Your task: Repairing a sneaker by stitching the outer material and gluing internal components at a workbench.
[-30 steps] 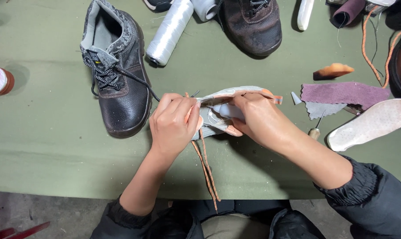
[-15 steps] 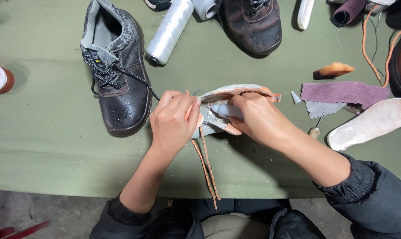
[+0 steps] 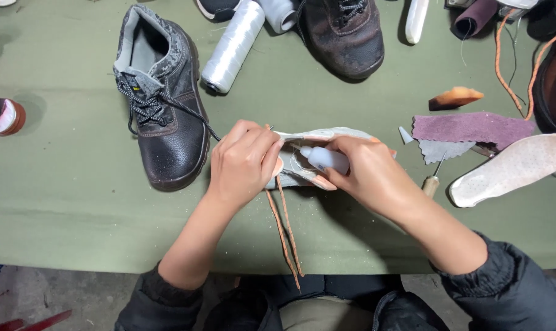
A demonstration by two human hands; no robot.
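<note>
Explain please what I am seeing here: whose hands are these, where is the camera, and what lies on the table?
The camera sits on a person's head and looks down at that person's own two bare hands over a green table. The left hand steadies a pale shoe piece with orange laces. The right hand holds a small white bottle, tip toward that piece. Around them lie a black boot, a brown boot, a white thread spool, a purple scrap and a white insole.
</note>
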